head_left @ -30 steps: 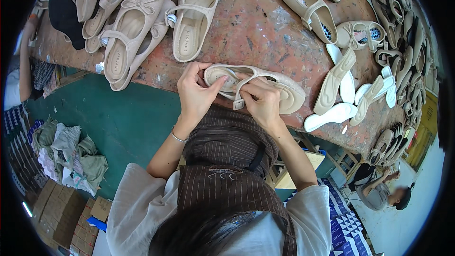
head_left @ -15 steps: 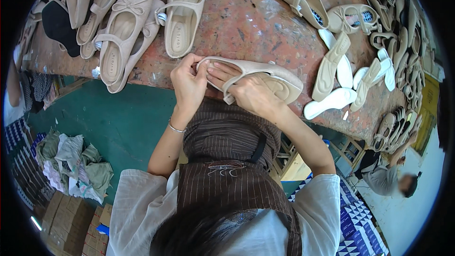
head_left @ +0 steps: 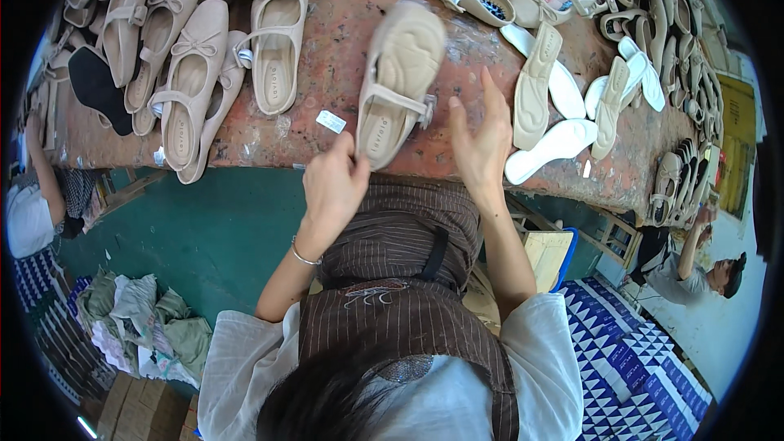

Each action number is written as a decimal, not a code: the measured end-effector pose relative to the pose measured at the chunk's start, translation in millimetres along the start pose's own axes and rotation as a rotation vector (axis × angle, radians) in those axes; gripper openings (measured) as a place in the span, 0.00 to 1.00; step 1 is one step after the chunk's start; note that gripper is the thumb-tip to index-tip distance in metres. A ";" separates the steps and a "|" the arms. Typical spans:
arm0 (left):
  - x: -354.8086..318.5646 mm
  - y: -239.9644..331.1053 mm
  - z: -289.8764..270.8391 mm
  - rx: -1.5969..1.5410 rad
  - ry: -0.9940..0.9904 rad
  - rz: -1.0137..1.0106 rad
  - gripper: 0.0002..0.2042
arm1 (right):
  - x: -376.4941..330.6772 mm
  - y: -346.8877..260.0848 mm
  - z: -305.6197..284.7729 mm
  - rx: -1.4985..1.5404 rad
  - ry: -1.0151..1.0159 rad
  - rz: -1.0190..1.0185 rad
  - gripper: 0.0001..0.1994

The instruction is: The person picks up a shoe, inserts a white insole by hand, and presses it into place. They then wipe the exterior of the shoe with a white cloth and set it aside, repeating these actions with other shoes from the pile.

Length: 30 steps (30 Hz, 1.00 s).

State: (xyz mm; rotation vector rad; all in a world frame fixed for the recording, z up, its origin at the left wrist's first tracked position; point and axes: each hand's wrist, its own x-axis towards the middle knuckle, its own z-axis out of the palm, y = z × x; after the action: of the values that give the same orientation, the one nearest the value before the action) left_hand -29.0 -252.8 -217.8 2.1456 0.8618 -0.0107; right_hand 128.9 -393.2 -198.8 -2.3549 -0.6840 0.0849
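A beige strapped flat shoe (head_left: 402, 126) stands out over the table's near edge with its toe pointing away and its insole facing up. Its front part is slightly blurred. My left hand (head_left: 335, 188) pinches the shoe's heel between thumb and fingers. To the right of the shoe, my right hand (head_left: 483, 143) has its fingers apart and holds nothing. Beside it lie a beige insole (head_left: 535, 106) and white insoles (head_left: 552, 151). A small white label (head_left: 331, 121) is on the table just left of the shoe.
Beige shoes (head_left: 276, 57) crowd the table's left side, a dark sole (head_left: 94, 86) among them. More shoes line the right side and the far edge. Blue-and-white boxes (head_left: 629, 351) stand at lower right, a cloth pile (head_left: 139, 318) at lower left. Another person (head_left: 694, 273) is at the right.
The shoe has turned from lying sideways to toe-away. My right hand has come out of it and moved right, fingers spread. My left hand still grips the heel.
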 end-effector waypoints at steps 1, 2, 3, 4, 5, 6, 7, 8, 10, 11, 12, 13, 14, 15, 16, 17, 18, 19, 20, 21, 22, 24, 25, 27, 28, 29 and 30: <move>0.4 5.6 -0.2 0.086 -0.021 0.005 0.11 | -2.6 -1.3 -1.6 0.111 -0.116 0.130 0.37; 1.3 11.7 0.4 0.174 -0.088 -0.033 0.12 | -7.3 -4.7 -2.4 0.223 -0.233 0.258 0.43; 7.5 16.7 0.9 0.187 0.014 -0.020 0.13 | -10.6 -9.0 0.2 0.135 -0.329 0.214 0.56; 17.1 20.4 1.0 0.199 0.104 -0.026 0.15 | -16.7 -15.4 4.1 -0.042 -0.317 0.110 0.53; 28.0 24.6 3.1 0.220 0.222 -0.025 0.18 | -18.6 -20.1 9.9 -0.067 -0.269 0.054 0.54; 41.1 27.8 5.3 0.209 0.213 -0.001 0.21 | -21.4 -24.3 15.8 -0.126 -0.325 0.104 0.55; 52.5 31.1 8.8 0.209 0.228 0.030 0.24 | -20.7 -26.1 22.5 -0.094 -0.281 0.092 0.54; 63.1 33.5 11.4 0.205 0.259 0.078 0.27 | -19.3 -26.3 29.2 -0.082 -0.289 0.128 0.53; 76.5 35.8 14.9 0.165 0.199 -0.029 0.28 | -12.3 -20.1 39.0 -0.018 -0.252 0.152 0.47; 81.8 35.7 15.5 0.137 0.164 -0.061 0.29 | -8.7 -15.6 42.8 0.035 -0.210 0.141 0.42; 83.8 35.5 16.3 0.128 0.167 -0.095 0.29 | -4.4 -11.2 46.7 0.105 -0.133 0.073 0.37; 85.2 34.9 17.1 0.112 0.160 -0.117 0.28 | -0.9 -7.0 49.9 0.105 -0.147 0.155 0.33; 85.1 33.8 17.5 0.099 0.162 -0.146 0.28 | 2.5 -3.8 52.8 0.122 -0.128 0.178 0.29; 84.0 33.3 19.6 0.068 0.177 -0.138 0.26 | 5.4 -2.5 56.5 0.129 -0.080 0.199 0.25; 84.0 32.4 20.9 0.043 0.199 -0.131 0.25 | 7.5 -1.8 58.4 0.121 -0.066 0.191 0.23; 82.7 31.8 23.0 0.016 0.221 -0.128 0.24 | 9.3 -1.5 59.6 0.102 -0.027 0.185 0.22; 82.8 31.4 24.8 0.031 0.243 -0.140 0.23 | 10.0 -1.7 58.9 0.072 -0.046 0.234 0.20; 83.6 31.0 25.7 0.046 0.268 -0.146 0.22 | 11.3 -1.6 56.6 0.110 -0.037 0.215 0.22; 84.8 31.2 26.6 0.055 0.257 -0.165 0.21 | 12.5 -1.4 53.3 0.132 -0.085 0.261 0.23; 86.2 31.0 25.7 0.030 0.260 -0.135 0.21 | 15.0 -0.7 48.6 0.178 -0.128 0.263 0.25; 86.4 31.7 25.0 0.041 0.263 -0.133 0.20 | 18.4 0.1 43.6 0.177 -0.162 0.203 0.29; 82.0 34.0 22.7 0.086 0.222 -0.182 0.20 | 29.0 1.3 31.3 0.203 -0.231 0.070 0.38; 75.1 36.1 22.9 0.027 0.293 -0.111 0.20 | 36.2 0.8 24.9 0.207 -0.266 0.017 0.52; 52.8 41.1 27.8 -0.063 0.521 0.101 0.20 | 54.7 -9.4 24.0 0.256 -0.162 -0.048 0.53; 37.3 42.9 32.0 0.013 0.498 0.157 0.22 | 62.6 -17.7 25.6 0.307 -0.122 -0.030 0.49; 20.5 43.1 36.9 0.098 0.457 0.209 0.25 | 71.6 -26.9 26.7 0.351 -0.101 -0.013 0.46; 8.1 41.5 42.3 0.183 0.433 0.265 0.27 | 74.2 -34.0 22.9 0.380 -0.123 0.020 0.42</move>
State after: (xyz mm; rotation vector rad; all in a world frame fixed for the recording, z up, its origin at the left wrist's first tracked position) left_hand 12.7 -295.6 -220.3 2.4658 0.8309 0.5458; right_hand 171.9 -321.2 -186.3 -2.0021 -0.6398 0.3405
